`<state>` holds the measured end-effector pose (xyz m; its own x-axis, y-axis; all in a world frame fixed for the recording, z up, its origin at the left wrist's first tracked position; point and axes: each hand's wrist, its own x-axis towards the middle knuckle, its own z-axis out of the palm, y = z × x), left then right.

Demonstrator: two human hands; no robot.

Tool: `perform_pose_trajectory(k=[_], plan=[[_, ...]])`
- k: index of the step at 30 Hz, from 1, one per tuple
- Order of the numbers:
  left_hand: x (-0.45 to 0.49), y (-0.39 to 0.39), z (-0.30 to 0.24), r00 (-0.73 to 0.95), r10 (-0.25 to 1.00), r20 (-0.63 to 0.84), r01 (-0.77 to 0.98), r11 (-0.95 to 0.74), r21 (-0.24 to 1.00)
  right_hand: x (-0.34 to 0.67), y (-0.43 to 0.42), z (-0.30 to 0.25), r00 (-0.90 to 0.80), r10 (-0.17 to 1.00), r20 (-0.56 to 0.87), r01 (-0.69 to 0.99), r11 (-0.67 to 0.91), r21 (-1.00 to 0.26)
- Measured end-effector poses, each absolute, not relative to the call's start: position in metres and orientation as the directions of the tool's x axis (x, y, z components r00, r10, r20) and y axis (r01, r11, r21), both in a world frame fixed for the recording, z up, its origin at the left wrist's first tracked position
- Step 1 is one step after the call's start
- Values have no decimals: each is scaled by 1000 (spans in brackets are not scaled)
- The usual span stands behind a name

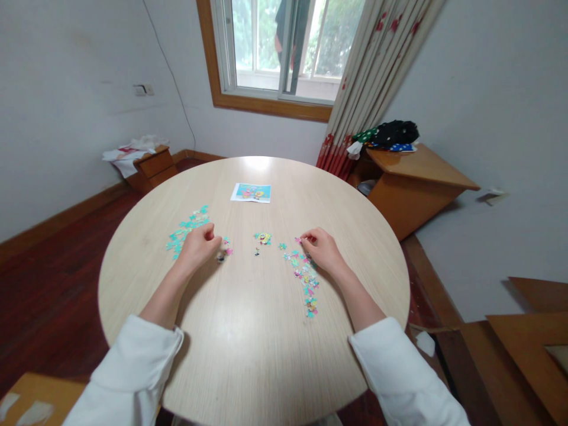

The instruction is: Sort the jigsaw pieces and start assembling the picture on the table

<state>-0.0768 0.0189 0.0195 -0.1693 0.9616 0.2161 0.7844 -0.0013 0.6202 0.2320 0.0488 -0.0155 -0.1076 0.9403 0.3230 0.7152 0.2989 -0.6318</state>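
Note:
My left hand [199,244] rests on a round pale wooden table [252,331], fingers curled, touching small puzzle pieces [224,251] beside it. A spread of teal puzzle pieces [186,228] lies just left of it. My right hand [320,247] has its fingers pinched together at a pink piece [298,240]. A trail of mixed-colour pieces [306,284] runs beside that hand toward me. Between the hands sits a small joined yellow cluster [263,238]. A printed reference picture [251,192] lies farther back on the table.
A low wooden cabinet [412,189] with dark dotted clothes [390,135] on it stands at the right, next to a curtain [377,71]. A small wooden stand [153,165] with papers sits at the left wall. Wooden boards [523,349] lie on the floor at right.

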Motion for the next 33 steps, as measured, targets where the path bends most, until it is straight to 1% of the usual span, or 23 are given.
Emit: perform_pose_trajectory(k=[9, 16, 21, 27, 33], plan=[[-80, 23, 8, -95, 977, 192, 757, -54, 651, 231, 47, -15, -120, 945, 304, 715, 294, -634], [-82, 27, 9, -109, 971, 212, 775, -51, 631, 230, 46, -13, -130, 946, 296, 710, 297, -638], [-83, 29, 5, -114, 960, 256, 777, -74, 625, 229, 45, -13, -135, 945, 299, 710, 303, -635], [-82, 27, 3, -62, 965, 255, 791, -108, 602, 228, 46, -14, -133, 946, 296, 708, 300, -639], [-81, 27, 4, -89, 963, 256, 781, -92, 618, 226, 44, -12, -160, 948, 274, 712, 303, -633]])
